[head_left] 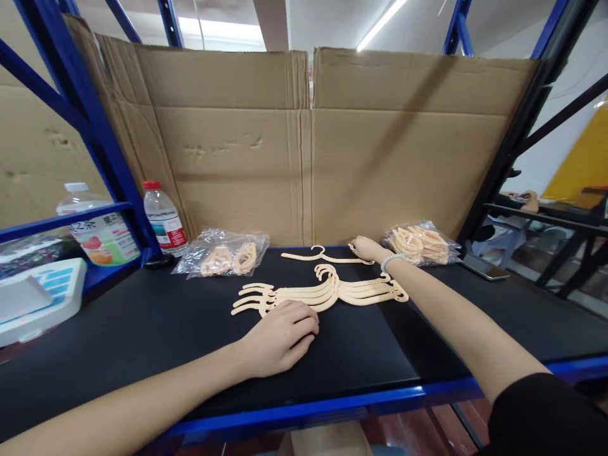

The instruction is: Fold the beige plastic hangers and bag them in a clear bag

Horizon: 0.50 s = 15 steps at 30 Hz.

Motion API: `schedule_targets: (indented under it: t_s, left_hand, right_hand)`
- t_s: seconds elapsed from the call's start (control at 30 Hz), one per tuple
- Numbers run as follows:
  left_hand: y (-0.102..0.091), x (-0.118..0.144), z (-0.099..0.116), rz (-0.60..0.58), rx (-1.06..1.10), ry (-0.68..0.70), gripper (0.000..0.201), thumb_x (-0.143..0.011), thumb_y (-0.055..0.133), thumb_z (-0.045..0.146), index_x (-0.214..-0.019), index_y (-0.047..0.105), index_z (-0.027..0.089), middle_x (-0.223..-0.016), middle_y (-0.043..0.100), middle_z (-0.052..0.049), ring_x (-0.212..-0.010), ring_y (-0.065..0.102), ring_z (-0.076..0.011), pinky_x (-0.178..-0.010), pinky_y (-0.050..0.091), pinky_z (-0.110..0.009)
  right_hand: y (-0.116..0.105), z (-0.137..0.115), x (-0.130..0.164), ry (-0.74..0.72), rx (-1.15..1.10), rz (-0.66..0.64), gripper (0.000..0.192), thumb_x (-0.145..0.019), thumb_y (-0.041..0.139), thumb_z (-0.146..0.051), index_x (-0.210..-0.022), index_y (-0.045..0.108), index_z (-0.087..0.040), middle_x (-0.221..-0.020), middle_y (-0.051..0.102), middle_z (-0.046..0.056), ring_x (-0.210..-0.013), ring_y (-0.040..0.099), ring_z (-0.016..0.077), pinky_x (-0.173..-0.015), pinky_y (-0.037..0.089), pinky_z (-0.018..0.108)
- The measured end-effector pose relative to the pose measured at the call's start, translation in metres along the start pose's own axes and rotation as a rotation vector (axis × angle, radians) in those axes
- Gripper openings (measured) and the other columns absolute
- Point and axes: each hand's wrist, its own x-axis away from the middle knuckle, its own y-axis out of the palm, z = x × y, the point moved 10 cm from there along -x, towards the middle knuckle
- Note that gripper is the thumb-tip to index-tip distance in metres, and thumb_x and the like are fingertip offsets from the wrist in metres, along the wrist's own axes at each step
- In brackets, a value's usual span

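Observation:
Several cream plastic clothes hangers (308,293) lie stacked and fanned on the black tabletop, hooks toward the back. My left hand (285,335) rests at the near edge of their left half, palm down with fingers loosely bent, gripping nothing visible. Behind the stack, a single cream clothes hanger (304,257) lies flat near the back edge. My right hand (369,248), with a beaded bracelet at its wrist, reaches over the right end of that hanger. Its fingers are bent closed there, the fingertips partly hidden.
Clear bags of cream plastic parts lie at back left (221,253) and back right (420,244). A red-capped water bottle (164,218), a larger jug (102,234) and a white scale-like device (42,297) stand left. A phone (484,267) lies right. Cardboard (237,158) walls the back.

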Motion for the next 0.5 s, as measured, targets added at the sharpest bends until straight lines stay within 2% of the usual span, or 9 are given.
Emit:
schedule_targets:
  t_s: [0.23,0.5]
  left_hand:
    - [-0.001,-0.001,0.001,0.000,-0.013,-0.001,0.015,-0.088,0.043,0.013,-0.094,0.057,0.018,-0.099,0.062,-0.006,-0.092,0.057,-0.0195,-0.086,0.041,-0.034]
    - [-0.004,-0.002,0.003,0.017,-0.017,0.018,0.016,-0.088,0.043,0.013,-0.093,0.057,0.019,-0.096,0.063,-0.006,-0.090,0.058,-0.0191,-0.084,0.042,-0.033]
  right_hand:
    - [-0.004,0.009,-0.003,0.147,-0.006,-0.025,0.027,-0.092,0.058,-0.031,-0.113,0.058,-0.013,-0.111,0.061,0.009,-0.095,0.062,0.0203,-0.082,0.053,0.039]
    - [-0.007,0.015,0.001,0.177,-0.044,0.010,0.025,-0.093,0.057,-0.031,-0.112,0.059,-0.014,-0.112,0.060,0.008,-0.098,0.061,0.0206,-0.084,0.052,0.040]
